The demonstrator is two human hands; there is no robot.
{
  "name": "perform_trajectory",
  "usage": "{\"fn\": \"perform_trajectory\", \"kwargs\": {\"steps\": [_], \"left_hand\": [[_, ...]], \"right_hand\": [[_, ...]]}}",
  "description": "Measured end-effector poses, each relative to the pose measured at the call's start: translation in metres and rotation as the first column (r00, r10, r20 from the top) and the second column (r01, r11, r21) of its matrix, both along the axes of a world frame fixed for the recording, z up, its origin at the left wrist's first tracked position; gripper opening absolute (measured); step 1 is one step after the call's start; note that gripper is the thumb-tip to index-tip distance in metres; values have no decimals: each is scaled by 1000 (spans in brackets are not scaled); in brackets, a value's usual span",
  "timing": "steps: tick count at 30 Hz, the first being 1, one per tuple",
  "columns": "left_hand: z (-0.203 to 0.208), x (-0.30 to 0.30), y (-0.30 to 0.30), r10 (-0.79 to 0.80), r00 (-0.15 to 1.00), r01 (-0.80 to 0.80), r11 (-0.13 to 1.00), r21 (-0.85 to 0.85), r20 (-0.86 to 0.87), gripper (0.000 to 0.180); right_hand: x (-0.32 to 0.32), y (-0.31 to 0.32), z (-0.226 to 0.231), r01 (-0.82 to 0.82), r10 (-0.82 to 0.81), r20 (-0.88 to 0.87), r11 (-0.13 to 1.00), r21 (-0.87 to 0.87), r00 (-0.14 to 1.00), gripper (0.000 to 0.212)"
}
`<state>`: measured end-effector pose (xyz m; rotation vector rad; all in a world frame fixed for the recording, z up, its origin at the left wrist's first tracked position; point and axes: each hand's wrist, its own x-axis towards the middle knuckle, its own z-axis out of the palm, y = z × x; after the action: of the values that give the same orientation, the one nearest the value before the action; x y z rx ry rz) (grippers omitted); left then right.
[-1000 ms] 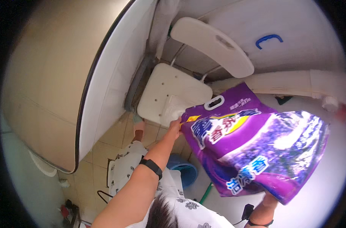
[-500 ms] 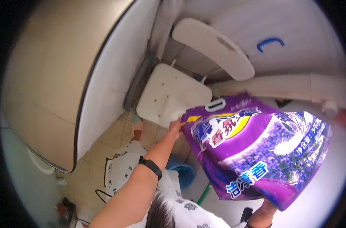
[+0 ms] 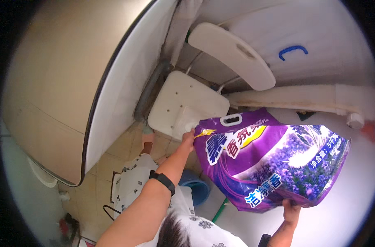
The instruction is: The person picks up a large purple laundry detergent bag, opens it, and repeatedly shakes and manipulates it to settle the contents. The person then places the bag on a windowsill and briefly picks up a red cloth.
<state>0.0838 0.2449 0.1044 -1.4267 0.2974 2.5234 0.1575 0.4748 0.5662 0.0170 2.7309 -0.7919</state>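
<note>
A: Where is the purple bag [image 3: 257, 164] held?
B: Right of the white seat [image 3: 187, 96]; its upper-left corner is pinched by the left hand [image 3: 188, 140], its bottom edge gripped by the right hand [image 3: 291, 213], fingers partly hidden.
A: And its handling?
B: Limp, slick film is suggested, probably heavy if full; white handle [image 3: 231, 124] and base are best grasped.
A: Any change?
B: The bottom edge is raised; more right hand is exposed.

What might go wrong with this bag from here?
The purple bag might slip: the left hand holds it by the upper-left edge, and the white handle is unheld. Its lower side could sag if the right hand, at the lower edge, slides off. A drop might knock the blue bucket just left of it.
</note>
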Motion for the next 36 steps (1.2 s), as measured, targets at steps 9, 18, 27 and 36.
{"fn": "perform_trajectory", "kwargs": {"steps": [9,18,27,36], "left_hand": [[-1,-5,11,-117,987,106,989,-104,-107,34],[19,21,-41,-198,980,197,972,-128,8,37],[22,1,-41,-209,978,204,968,-147,-24,36],[12,-42,-24,-226,974,226,967,-115,16,36]], "right_hand": [[20,11,37,-20,-49,-108,825,-565,993,62],[-44,6,19,410,-435,128,653,-637,891,27],[-86,28,7,582,-522,303,531,-616,797,36],[-123,17,23,357,-458,-222,854,-378,861,26]]}}
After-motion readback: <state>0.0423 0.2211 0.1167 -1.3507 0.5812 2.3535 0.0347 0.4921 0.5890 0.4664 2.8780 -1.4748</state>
